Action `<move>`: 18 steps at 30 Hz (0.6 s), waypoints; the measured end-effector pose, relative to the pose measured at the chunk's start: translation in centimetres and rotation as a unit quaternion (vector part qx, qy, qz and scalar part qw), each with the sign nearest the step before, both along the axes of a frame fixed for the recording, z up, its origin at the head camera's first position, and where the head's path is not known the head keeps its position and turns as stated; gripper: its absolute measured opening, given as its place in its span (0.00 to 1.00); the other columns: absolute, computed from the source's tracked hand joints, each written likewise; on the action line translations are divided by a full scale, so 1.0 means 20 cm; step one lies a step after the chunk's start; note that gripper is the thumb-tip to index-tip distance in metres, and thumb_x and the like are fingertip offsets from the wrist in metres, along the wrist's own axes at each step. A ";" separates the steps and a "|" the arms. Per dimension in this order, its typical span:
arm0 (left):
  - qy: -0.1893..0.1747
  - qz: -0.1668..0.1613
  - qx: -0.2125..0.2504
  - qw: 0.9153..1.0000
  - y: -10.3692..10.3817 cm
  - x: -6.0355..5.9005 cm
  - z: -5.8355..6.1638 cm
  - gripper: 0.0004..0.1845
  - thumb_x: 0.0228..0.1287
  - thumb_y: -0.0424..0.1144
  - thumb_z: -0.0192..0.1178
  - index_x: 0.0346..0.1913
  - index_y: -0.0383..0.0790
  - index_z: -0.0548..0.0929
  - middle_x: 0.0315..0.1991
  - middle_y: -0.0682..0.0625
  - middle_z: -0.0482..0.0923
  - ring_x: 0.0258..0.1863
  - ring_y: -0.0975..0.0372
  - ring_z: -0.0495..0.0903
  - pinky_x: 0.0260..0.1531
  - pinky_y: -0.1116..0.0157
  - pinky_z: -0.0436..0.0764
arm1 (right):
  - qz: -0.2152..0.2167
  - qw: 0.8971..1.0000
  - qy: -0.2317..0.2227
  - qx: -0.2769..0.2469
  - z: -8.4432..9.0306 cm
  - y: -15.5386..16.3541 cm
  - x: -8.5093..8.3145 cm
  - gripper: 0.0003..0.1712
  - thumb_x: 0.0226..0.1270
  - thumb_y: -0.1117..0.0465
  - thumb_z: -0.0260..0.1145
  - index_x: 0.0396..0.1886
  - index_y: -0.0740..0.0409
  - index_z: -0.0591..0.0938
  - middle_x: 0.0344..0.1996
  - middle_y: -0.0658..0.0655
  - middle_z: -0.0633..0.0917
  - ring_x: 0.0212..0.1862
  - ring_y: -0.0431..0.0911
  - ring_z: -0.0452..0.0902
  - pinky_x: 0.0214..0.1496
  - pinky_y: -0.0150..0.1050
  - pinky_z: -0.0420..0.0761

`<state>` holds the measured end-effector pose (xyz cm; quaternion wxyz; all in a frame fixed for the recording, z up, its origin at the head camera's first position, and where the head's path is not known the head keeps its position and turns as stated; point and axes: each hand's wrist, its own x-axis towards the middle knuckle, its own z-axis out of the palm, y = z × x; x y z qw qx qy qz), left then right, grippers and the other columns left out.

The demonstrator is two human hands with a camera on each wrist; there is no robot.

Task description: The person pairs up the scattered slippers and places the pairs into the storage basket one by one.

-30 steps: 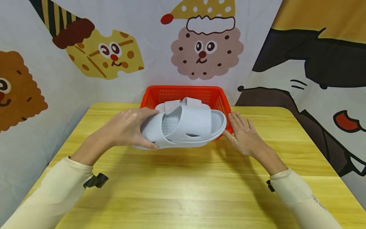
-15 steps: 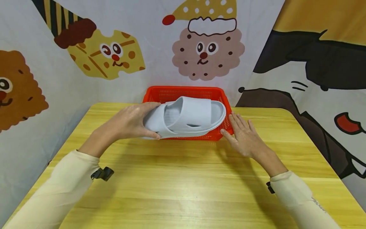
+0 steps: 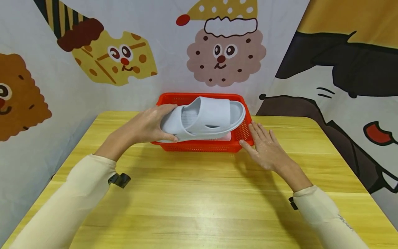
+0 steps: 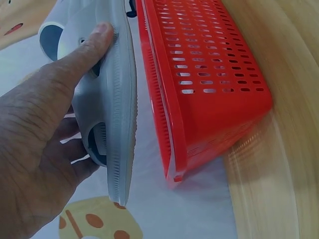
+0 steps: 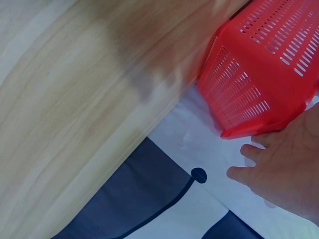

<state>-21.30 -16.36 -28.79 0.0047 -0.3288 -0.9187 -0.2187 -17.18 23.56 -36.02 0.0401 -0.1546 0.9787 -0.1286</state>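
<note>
My left hand [image 3: 149, 126] grips the heel end of a light grey slide slipper [image 3: 214, 112], thumb on the near side. The slipper lies sideways over the red plastic basket [image 3: 199, 147], its toe pointing right. In the left wrist view the slipper [image 4: 119, 104] stands apart from the basket's rim [image 4: 167, 99]. At the basket's right front corner rests my right hand [image 3: 265, 147], fingers straight and spread. That hand [image 5: 289, 164] is beside the basket wall in the right wrist view. A small pale pink piece [image 3: 227, 137] shows inside the basket; the slipper hides most of the interior.
The basket stands at the back of a yellow wood-grain table [image 3: 199, 193]. Behind it hangs a white cloth [image 3: 168, 52] printed with cartoon food figures. More printed cloth [image 3: 357, 79] runs along the right side.
My left hand has carried the grey slipper forward from the basket's front edge to over its opening, covering the slippers seen inside earlier. The right hand has stayed nearly still at the corner.
</note>
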 end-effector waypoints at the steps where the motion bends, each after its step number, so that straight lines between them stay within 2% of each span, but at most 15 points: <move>1: -0.002 0.001 -0.002 1.000 0.01 -0.01 0.00 0.56 0.44 0.56 0.82 0.74 0.36 0.67 0.61 0.45 0.74 0.51 0.54 0.74 0.48 0.54 0.79 | 0.000 1.000 -0.001 0.001 0.00 0.00 0.00 0.52 0.77 0.30 0.38 0.82 0.64 0.43 0.81 0.63 0.43 0.80 0.61 0.33 0.75 0.64 0.33; 8: -0.012 0.004 -0.003 1.000 0.04 -0.08 -0.02 0.57 0.45 0.53 0.83 0.75 0.34 0.65 0.65 0.42 0.72 0.55 0.53 0.72 0.53 0.52 0.78 | 0.000 1.000 -0.005 0.001 0.01 0.00 0.00 0.52 0.77 0.30 0.38 0.82 0.64 0.43 0.81 0.63 0.43 0.80 0.61 0.33 0.75 0.64 0.34; 14: -0.017 0.013 -0.019 1.000 0.05 -0.10 -0.05 0.57 0.47 0.53 0.82 0.76 0.34 0.63 0.72 0.41 0.66 0.65 0.51 0.67 0.63 0.49 0.71 | 0.001 1.000 0.001 -0.002 0.01 0.00 -0.01 0.52 0.77 0.30 0.38 0.82 0.64 0.44 0.81 0.63 0.43 0.80 0.62 0.34 0.75 0.64 0.34; 18: -0.022 0.018 -0.024 0.999 0.07 -0.11 -0.07 0.58 0.48 0.54 0.81 0.77 0.35 0.61 0.74 0.41 0.62 0.69 0.50 0.63 0.65 0.48 0.69 | 0.002 1.000 0.001 -0.001 0.01 0.01 -0.01 0.52 0.77 0.30 0.39 0.82 0.65 0.45 0.81 0.63 0.44 0.79 0.62 0.34 0.75 0.64 0.35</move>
